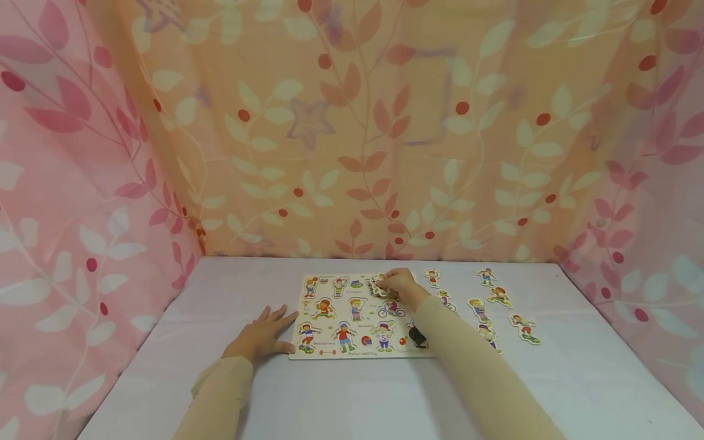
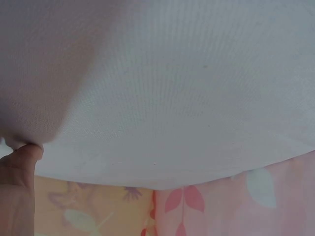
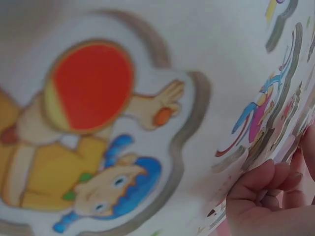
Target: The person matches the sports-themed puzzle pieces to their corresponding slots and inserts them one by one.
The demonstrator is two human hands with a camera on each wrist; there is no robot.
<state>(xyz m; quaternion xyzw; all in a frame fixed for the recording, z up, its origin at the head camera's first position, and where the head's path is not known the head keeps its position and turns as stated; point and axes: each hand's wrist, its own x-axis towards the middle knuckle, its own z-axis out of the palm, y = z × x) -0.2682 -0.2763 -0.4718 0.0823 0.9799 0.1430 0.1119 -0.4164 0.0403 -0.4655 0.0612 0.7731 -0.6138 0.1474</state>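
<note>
A pegless picture puzzle board (image 1: 341, 315) with cartoon children playing sports lies on the white table. My left hand (image 1: 261, 336) rests spread beside the board's left edge, its thumb and fingertips at the edge. In the left wrist view only part of the left hand (image 2: 19, 169) shows. At the board's top right, my right hand (image 1: 404, 286) pinches a small white puzzle piece (image 1: 377, 288) with dark marks; its picture is too small to tell. The right wrist view shows the curled fingers (image 3: 263, 189) of that hand and a table-tennis player picture (image 3: 98, 162) in close-up.
Several loose cutout pieces lie right of the board, among them a skateboarder piece (image 1: 525, 329), a runner piece (image 1: 499, 296) and a piece (image 1: 431, 278) near the back. A dark object (image 1: 417, 336) shows beside the right sleeve. Floral curtains (image 1: 352, 153) enclose the table.
</note>
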